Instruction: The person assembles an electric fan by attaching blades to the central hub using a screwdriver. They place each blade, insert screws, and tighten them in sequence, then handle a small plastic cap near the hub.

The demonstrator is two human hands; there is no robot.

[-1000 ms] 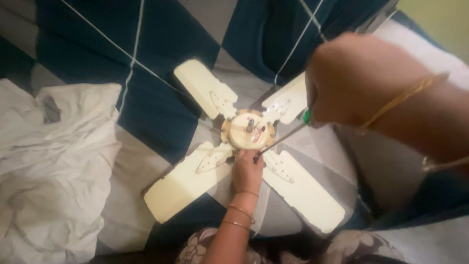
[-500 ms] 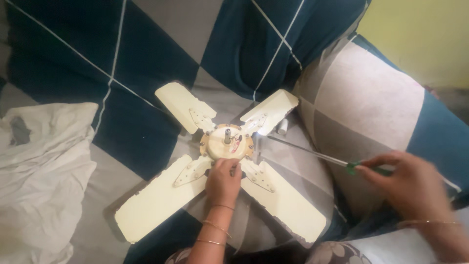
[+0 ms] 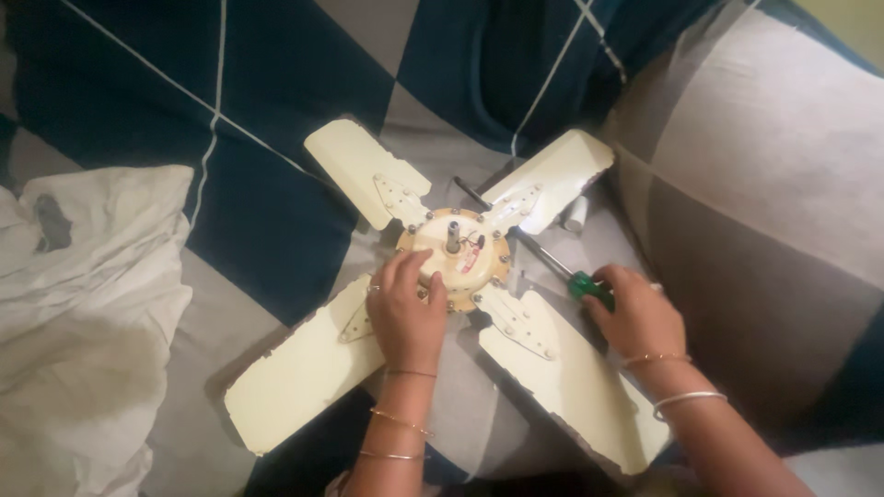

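A cream ceiling fan (image 3: 457, 253) with four blades lies flat on a bedsheet of dark blue and grey squares. Its round motor hub faces up with a short shaft in the middle. My left hand (image 3: 406, 308) rests on the near left edge of the hub, fingers curled over it. My right hand (image 3: 635, 317) grips the green handle of a screwdriver (image 3: 552, 267). The steel shaft runs up and left, low over the sheet, passing under the far right blade beside the hub.
A crumpled white cloth (image 3: 83, 313) lies at the left. A small white cylinder (image 3: 575, 213) sits by the far right blade. A large pillow (image 3: 764, 184) in the same checked fabric rises at the right.
My right hand has brought the screwdriver down and in, laying it beside the hub. My left hand has slid up onto the hub's edge. The view has shifted slightly.
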